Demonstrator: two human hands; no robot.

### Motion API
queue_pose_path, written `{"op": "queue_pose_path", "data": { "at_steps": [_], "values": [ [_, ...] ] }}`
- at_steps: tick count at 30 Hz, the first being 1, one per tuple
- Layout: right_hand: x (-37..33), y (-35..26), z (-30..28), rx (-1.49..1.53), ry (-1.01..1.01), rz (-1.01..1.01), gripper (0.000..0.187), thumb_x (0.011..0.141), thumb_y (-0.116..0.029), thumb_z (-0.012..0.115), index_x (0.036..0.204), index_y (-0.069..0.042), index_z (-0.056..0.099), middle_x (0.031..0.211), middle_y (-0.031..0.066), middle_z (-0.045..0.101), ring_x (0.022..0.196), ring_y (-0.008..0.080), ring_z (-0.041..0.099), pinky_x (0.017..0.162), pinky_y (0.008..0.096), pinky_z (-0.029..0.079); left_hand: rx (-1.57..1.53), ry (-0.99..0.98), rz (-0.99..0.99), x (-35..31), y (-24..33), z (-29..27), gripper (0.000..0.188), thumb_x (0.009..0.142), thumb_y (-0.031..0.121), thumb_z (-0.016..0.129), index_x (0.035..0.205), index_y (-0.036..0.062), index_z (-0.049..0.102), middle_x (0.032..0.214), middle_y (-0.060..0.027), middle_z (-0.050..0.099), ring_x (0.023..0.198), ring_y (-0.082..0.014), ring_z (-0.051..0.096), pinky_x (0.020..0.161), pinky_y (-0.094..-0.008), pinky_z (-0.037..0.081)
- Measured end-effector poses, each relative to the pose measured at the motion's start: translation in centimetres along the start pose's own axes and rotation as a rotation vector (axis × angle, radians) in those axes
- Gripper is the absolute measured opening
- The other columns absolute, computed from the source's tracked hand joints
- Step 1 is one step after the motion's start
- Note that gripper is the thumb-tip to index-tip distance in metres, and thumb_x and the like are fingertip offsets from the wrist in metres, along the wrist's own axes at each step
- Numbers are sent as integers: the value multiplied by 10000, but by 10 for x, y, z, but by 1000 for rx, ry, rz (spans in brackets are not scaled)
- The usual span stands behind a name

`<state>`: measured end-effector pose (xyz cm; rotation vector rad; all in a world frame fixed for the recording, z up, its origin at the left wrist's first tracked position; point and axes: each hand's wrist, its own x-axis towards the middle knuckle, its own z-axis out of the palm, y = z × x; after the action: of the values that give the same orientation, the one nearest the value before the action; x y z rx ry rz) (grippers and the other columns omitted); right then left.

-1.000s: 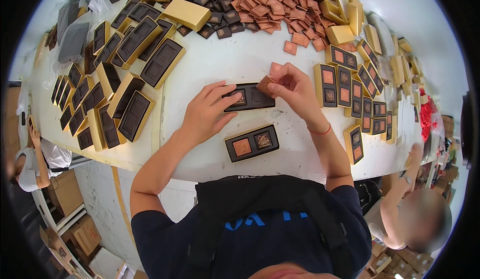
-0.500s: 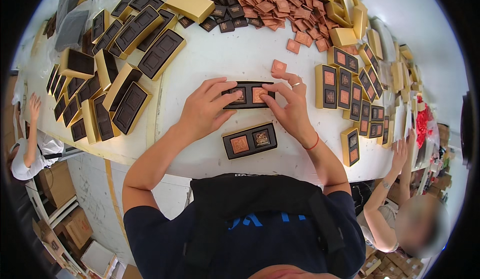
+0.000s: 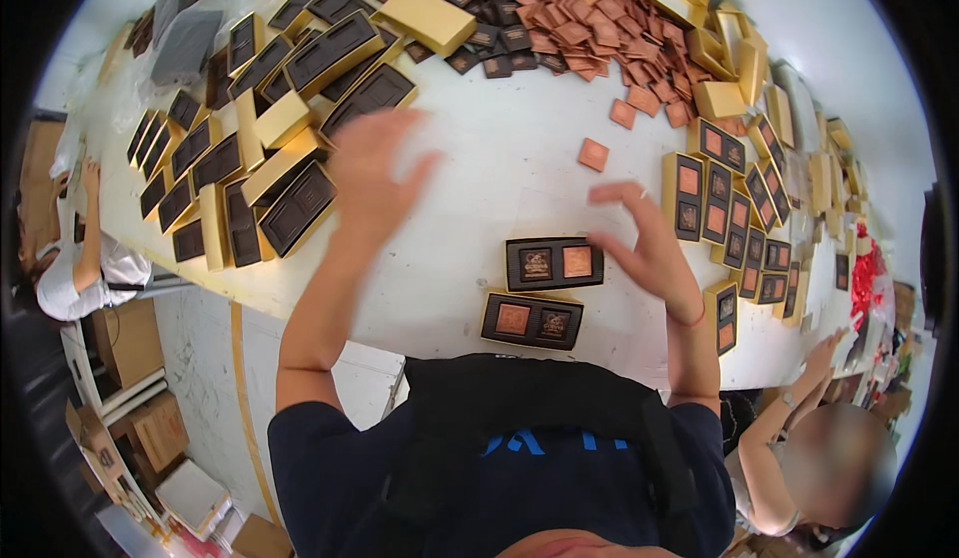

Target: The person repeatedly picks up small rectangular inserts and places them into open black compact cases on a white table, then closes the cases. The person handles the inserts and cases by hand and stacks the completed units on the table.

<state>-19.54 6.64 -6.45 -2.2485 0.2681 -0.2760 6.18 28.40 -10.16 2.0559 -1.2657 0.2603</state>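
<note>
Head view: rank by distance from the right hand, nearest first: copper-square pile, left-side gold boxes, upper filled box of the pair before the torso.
1. Upper filled box: just left of the right hand.
2. Copper-square pile: top of the view, across the table.
3. Left-side gold boxes: past the left hand.

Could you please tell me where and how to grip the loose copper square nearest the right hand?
Best, I think, is to pinch the copper square by two opposite edges, coming from above on its near side, where the right hand is. It lies flat on the table and looks thin, apart from the pile, so its edges seem reachable.
</note>
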Motion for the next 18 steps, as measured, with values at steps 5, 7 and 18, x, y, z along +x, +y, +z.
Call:
{"op": "queue_pose_path", "data": {
  "at_steps": [5, 7, 18],
  "values": [
    [44, 62, -2, -328, 245, 95, 377, 834, -92, 759, 1161, -5, 591, 1194, 174, 614, 1169, 358, 556, 985, 403, 455, 390, -8, -181, -2, -44, -10, 580, 793, 190, 803, 1324, 102, 585, 1340, -87, 597, 1250, -295, 527, 1088, -444, 366],
    [53, 72, 0, -304, 224, 120, 352, 838, -112, 765, 1131, -7, 601, 1140, 150, 629, 1104, 307, 573, 914, 367, 470, 411, -46, -135, -1, -45, -7, 594, 788, 195, 803, 1331, 104, 579, 1357, -88, 586, 1251, -298, 523, 1095, -455, 344],
    [50, 12, 26, 228, 245, -107, 153, 826, 62, 699, 929, -51, 705, 934, 71, 702, 827, 177, 674, 721, 280, 538, -265, -328, 146, -19, 34, 33, 663, 729, 146, 866, 1342, 151, 613, 1368, -121, 571, 1204, -325, 569, 953, -380, 524]
  ]
}}
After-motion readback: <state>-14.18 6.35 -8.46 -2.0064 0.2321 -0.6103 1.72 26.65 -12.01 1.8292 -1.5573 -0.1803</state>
